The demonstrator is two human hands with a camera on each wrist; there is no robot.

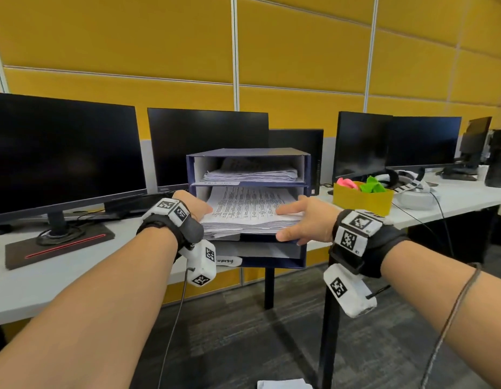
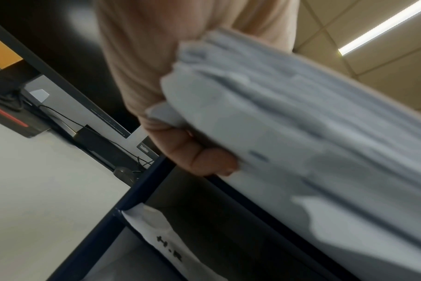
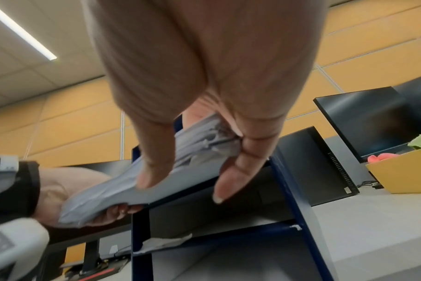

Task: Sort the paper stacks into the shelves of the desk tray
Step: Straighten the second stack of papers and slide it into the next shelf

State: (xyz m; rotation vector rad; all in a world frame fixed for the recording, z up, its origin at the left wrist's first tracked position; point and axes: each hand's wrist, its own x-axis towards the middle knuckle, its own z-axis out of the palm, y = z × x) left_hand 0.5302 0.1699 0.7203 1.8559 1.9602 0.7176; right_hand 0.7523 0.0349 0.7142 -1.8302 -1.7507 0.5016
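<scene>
Sliding in head view, the paper stack [image 1: 249,211] sits half inside the desk tray [image 1: 305,248] middle shelf, left hand [image 1: 197,206] and right hand [image 1: 308,217] grasping its sides; left wrist view shows fingers curled beneath; right wrist view suggests keeping it level so corners clear the walls

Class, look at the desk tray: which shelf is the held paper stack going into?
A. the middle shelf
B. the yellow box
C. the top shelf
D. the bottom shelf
A: both hands hold the paper stack half inside the desk tray's middle shelf, under the filled top shelf.
</scene>
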